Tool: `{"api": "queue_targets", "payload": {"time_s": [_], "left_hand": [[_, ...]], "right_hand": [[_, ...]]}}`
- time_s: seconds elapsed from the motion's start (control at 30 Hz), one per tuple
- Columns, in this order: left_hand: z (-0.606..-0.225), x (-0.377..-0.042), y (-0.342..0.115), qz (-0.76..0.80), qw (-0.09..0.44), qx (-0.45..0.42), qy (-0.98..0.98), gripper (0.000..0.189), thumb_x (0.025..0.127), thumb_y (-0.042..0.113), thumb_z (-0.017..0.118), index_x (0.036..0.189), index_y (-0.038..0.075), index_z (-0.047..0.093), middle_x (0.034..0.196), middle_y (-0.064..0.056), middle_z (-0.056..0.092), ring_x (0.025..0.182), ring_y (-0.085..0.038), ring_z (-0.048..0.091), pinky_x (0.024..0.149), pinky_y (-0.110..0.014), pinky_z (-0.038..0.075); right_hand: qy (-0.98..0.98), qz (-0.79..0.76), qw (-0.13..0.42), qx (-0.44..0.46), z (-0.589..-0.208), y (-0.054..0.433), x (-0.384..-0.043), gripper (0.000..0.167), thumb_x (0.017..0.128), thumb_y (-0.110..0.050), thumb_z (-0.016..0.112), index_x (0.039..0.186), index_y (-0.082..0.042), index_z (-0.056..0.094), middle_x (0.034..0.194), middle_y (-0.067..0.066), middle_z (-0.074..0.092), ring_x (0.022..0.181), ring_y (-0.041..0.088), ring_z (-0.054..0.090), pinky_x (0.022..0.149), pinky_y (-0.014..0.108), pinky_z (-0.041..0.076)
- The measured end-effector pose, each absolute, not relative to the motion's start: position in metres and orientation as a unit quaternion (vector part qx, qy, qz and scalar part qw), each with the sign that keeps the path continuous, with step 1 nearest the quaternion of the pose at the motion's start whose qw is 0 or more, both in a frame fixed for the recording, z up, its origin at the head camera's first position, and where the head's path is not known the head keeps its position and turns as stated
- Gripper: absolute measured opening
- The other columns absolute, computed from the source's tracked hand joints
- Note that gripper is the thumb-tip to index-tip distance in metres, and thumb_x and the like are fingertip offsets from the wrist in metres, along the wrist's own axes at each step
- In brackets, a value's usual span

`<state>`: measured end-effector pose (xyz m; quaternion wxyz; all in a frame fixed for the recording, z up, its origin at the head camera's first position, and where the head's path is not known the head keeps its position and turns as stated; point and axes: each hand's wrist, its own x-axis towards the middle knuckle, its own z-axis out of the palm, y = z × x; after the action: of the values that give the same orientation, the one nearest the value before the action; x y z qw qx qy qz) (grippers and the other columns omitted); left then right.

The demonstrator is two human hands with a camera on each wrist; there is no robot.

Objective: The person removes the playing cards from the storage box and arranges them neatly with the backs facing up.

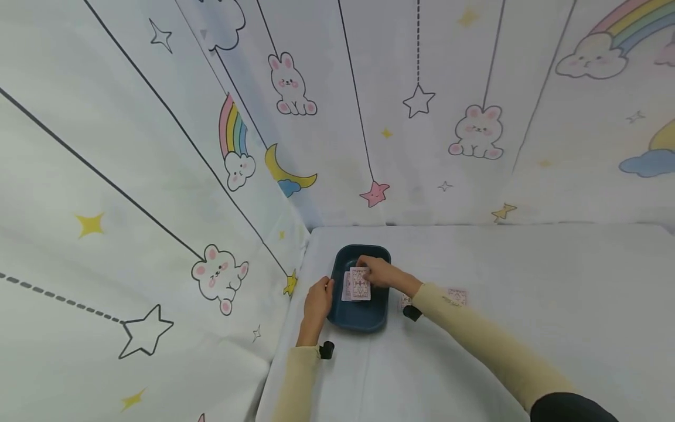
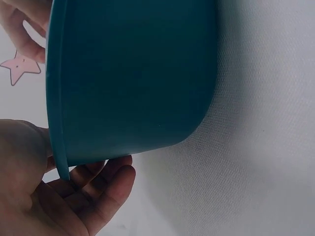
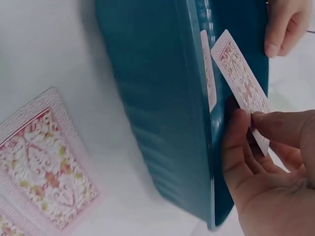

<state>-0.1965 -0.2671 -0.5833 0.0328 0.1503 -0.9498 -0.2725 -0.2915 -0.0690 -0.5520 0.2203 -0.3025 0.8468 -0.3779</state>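
A dark teal plastic basin point(image 1: 358, 319) stands on the white-covered table. My left hand point(image 1: 318, 302) grips its left rim, thumb over the edge and fingers curled against the outer wall point(image 2: 133, 88). Over the basin, my right hand point(image 1: 381, 273) pinches a playing card point(image 3: 243, 78) between thumb and fingers, its ornate red-and-white back showing. Another playing card point(image 1: 345, 287) lies inside the basin, partly covered by the held one in the head view.
Right of the basin, more patterned playing cards point(image 3: 49, 167) lie on the table, partly hidden by my right sleeve point(image 1: 459, 316) in the head view. A second card point(image 1: 457, 296) shows beyond the sleeve. Fabric walls point(image 1: 337, 146) with cartoon prints rise behind and to the left.
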Motion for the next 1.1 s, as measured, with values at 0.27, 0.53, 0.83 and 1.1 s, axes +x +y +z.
{"api": "queue_targets", "payload": {"time_s": [0.27, 0.53, 0.83, 1.1], "left_hand": [[-0.582, -0.197, -0.268, -0.270, 0.030, 0.159, -0.949, 0.025, 0.107, 0.027, 0.049, 0.100, 0.007, 0.063, 0.079, -0.006, 0.057, 0.070, -0.019, 0.052, 0.064, -0.032, 0.043], [-0.580, -0.198, -0.268, -0.258, 0.020, 0.154, -0.954, 0.026, 0.107, 0.028, 0.050, 0.100, 0.007, 0.064, 0.078, -0.006, 0.057, 0.068, -0.019, 0.052, 0.062, -0.032, 0.041], [-0.577, -0.199, -0.270, -0.251, 0.017, 0.143, -0.957, 0.028, 0.106, 0.028, 0.050, 0.096, 0.007, 0.065, 0.077, -0.006, 0.058, 0.068, -0.019, 0.051, 0.061, -0.031, 0.040], [-0.576, -0.196, -0.269, -0.252, 0.019, 0.144, -0.957, 0.027, 0.106, 0.028, 0.051, 0.094, 0.006, 0.064, 0.075, -0.006, 0.056, 0.066, -0.019, 0.051, 0.059, -0.031, 0.039]], "right_hand": [[0.823, -0.410, 0.207, -0.335, -0.546, -0.040, -0.289, 0.032, 0.100, -0.007, 0.059, 0.132, -0.009, 0.058, 0.106, 0.010, 0.063, 0.080, 0.015, 0.059, 0.067, 0.029, 0.053], [0.809, -0.448, 0.194, -0.328, -0.547, 0.001, -0.283, 0.032, 0.101, -0.009, 0.058, 0.133, -0.010, 0.058, 0.107, 0.011, 0.059, 0.086, 0.020, 0.060, 0.072, 0.039, 0.056], [0.804, -0.481, 0.187, -0.295, -0.561, 0.058, -0.277, 0.031, 0.102, -0.012, 0.058, 0.133, -0.009, 0.058, 0.104, 0.011, 0.060, 0.086, 0.020, 0.060, 0.073, 0.043, 0.056], [0.812, -0.490, 0.181, -0.260, -0.581, 0.116, -0.270, 0.033, 0.101, -0.013, 0.060, 0.132, -0.003, 0.056, 0.096, 0.013, 0.060, 0.082, 0.023, 0.060, 0.070, 0.041, 0.056]]}}
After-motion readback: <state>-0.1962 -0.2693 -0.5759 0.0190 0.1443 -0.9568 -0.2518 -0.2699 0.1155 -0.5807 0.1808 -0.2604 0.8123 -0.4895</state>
